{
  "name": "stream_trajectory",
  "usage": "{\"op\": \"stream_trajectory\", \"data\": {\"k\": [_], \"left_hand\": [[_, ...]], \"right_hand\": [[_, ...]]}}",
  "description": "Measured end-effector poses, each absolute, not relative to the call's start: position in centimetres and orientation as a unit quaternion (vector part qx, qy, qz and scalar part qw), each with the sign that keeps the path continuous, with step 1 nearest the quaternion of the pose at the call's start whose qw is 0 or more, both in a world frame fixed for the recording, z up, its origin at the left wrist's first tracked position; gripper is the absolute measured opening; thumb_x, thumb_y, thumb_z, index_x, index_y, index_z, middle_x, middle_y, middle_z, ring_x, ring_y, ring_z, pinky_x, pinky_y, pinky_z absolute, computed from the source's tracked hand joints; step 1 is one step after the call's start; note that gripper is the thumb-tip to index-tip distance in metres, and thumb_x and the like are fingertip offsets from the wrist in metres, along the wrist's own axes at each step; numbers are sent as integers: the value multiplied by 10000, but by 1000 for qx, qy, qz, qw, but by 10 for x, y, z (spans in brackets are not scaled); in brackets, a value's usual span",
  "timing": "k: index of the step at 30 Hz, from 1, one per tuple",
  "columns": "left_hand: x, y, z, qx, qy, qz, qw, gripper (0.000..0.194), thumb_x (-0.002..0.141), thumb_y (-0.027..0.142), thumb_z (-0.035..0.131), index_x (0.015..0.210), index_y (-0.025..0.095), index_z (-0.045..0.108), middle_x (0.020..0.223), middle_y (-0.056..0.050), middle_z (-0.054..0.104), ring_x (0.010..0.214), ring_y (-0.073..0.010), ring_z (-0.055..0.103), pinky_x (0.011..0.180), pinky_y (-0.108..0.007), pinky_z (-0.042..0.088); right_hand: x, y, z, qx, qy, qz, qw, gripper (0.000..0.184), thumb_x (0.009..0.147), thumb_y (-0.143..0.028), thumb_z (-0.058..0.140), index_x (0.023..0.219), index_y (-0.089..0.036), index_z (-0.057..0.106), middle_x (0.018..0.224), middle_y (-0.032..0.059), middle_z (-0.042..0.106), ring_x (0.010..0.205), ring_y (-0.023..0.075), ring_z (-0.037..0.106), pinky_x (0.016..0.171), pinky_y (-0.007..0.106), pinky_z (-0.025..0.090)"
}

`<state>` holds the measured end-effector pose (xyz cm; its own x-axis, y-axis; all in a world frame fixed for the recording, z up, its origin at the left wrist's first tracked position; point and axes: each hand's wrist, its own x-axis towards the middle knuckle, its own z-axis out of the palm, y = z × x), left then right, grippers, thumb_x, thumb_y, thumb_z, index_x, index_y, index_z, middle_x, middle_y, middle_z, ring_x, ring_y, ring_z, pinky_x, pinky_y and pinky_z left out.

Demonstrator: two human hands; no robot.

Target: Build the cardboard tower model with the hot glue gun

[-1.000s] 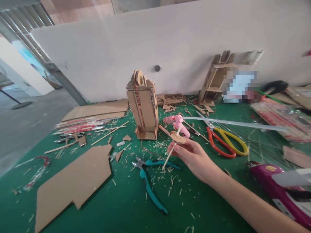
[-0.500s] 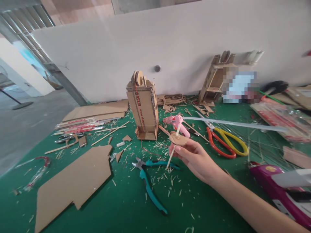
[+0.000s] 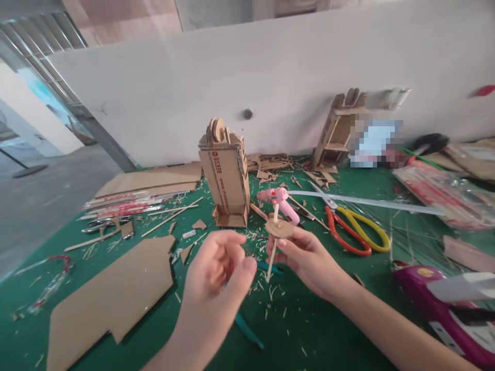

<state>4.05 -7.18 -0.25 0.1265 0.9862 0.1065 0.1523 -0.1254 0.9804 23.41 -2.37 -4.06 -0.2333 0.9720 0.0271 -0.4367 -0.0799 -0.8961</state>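
My right hand (image 3: 309,255) grips a small cardboard disc (image 3: 279,229) at its edge, between thumb and fingers. A thin wooden stick (image 3: 272,260) passes through the disc, tilted slightly, with its lower end above the table. To the left of it, my left hand (image 3: 216,278) is raised with loosely curled fingers. Its thumb stands apart from them, and nothing shows in its grasp. Beneath the left hand lie teal-handled cutting pliers (image 3: 249,331), mostly hidden by it. Just behind the disc is a pink glue gun (image 3: 285,206) with a long clear glue stick.
A cardboard tower (image 3: 229,180) with a pulley wheel stands ahead. Scissors (image 3: 350,229) with red and yellow handles lie right, near a purple-and-white tool (image 3: 421,281). A cut cardboard sheet (image 3: 112,299) covers the left front. Shavings litter the green table. A second tower (image 3: 335,131) stands at the back.
My left hand has come into view from below, over the pliers and close to the stick. My right hand still holds the disc, shifted slightly down in the picture.
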Motion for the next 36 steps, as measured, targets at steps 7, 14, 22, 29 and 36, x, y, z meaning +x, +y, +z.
{"op": "stream_trajectory", "data": {"k": [7, 14, 22, 29, 36], "left_hand": [[65, -40, 4, 644, 454, 387, 479, 157, 832, 335, 616, 896, 199, 662, 773, -19, 581, 535, -108, 548, 467, -222, 459], [66, -41, 4, 659, 448, 431, 423, 167, 835, 310, 620, 733, 192, 680, 678, -10, 564, 496, -110, 534, 466, -229, 452], [62, -38, -5, 670, 442, 436, 408, 192, 858, 285, 602, 703, 194, 670, 707, -21, 596, 557, -120, 542, 512, -237, 460], [54, -30, -9, 630, 419, 483, 440, 137, 864, 267, 614, 757, 207, 676, 669, 17, 550, 521, -77, 514, 500, -207, 418], [50, -18, -16, 431, 320, 555, 636, 93, 857, 267, 636, 773, 226, 642, 958, 34, 615, 568, -54, 533, 506, -207, 408]], "right_hand": [[232, -29, -34, -306, -523, 634, 480, 121, 787, -328, 714, 855, -233, 748, 811, 7, 676, 750, 141, 588, 738, 288, 492], [229, -31, -27, -321, -547, 616, 467, 168, 804, -371, 691, 873, -231, 751, 771, 1, 646, 712, 134, 565, 707, 271, 491], [226, -31, -31, -340, -541, 603, 478, 180, 773, -395, 717, 814, -221, 743, 715, -6, 589, 677, 129, 509, 657, 257, 462], [226, -31, -37, -332, -491, 634, 497, 199, 818, -389, 674, 914, -224, 727, 806, 8, 603, 682, 120, 505, 667, 268, 448], [226, -29, -41, -369, -440, 641, 509, 205, 790, -393, 707, 816, -193, 672, 725, -15, 569, 660, 103, 497, 654, 255, 424]]}}
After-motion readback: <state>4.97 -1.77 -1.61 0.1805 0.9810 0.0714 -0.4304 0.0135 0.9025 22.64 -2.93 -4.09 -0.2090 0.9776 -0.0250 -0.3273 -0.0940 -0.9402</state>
